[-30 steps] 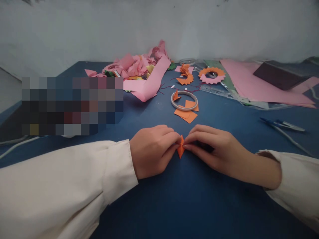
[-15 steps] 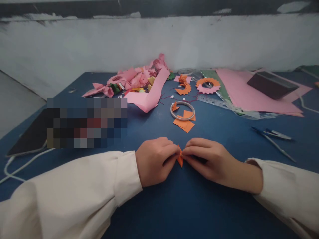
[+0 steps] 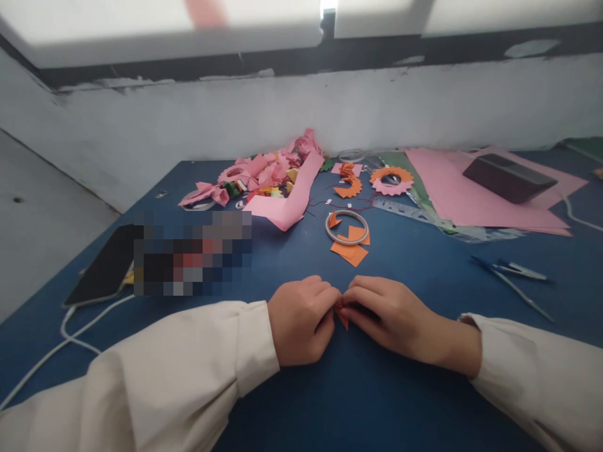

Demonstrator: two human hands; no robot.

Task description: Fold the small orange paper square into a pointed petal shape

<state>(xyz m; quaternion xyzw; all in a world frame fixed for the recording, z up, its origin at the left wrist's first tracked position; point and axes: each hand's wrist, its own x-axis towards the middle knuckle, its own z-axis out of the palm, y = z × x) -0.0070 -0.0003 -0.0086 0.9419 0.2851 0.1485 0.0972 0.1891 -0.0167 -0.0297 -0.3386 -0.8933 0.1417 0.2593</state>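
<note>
Between my two hands is a small folded piece of orange paper (image 3: 344, 320), mostly covered by fingers; its lower tip points down toward me. My left hand (image 3: 301, 321) pinches it from the left, thumb and forefinger closed. From the right, my right hand (image 3: 393, 320) pinches the same piece, its fingertips meeting those of the left. Just beyond the hands lie several orange paper squares (image 3: 352, 255), partly under a grey ring (image 3: 326, 229). A small folded orange piece (image 3: 334, 220) rests at the ring's left side.
Pink paper scraps (image 3: 257, 169) heap up at the back left, beside a curled pink strip (image 3: 287, 210). Orange-pink paper rings (image 3: 391, 177), a clear ruler (image 3: 405, 210), pink sheets (image 3: 452, 194) under a dark box (image 3: 509, 177), and pens (image 3: 522, 270) lie rightward. A phone (image 3: 106, 263) with cable lies left.
The view has tilted up, so the wall shows more and the table sits lower. My fingers have closed further over the orange paper, leaving less of it visible.
</note>
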